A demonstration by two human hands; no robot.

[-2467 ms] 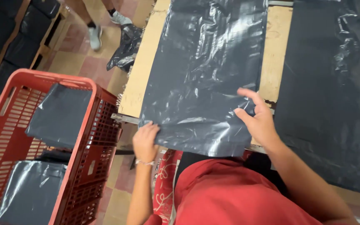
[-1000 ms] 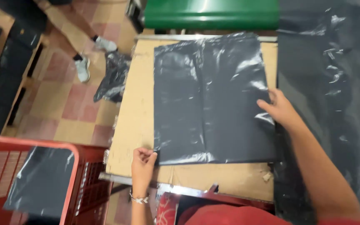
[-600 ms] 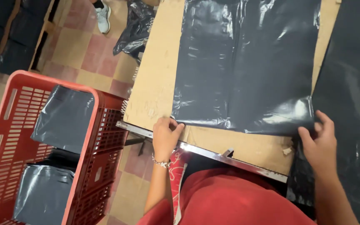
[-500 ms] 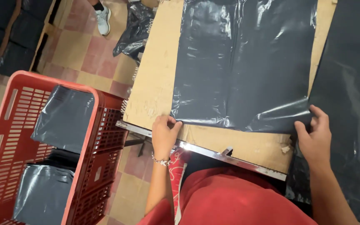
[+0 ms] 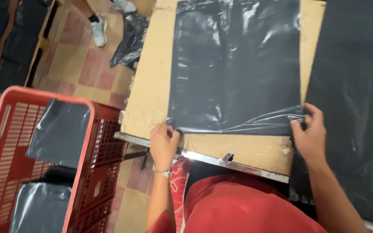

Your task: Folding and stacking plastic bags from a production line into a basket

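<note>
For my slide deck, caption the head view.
Both hands, left hand and right hand, pinch a black plastic bag's near corners on a cardboard-topped table.

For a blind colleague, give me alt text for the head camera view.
Two hands, left hand and right hand, pinch the near corners of a black plastic bag lying flat on a cardboard-topped table. A red crate stands on the left.
</note>
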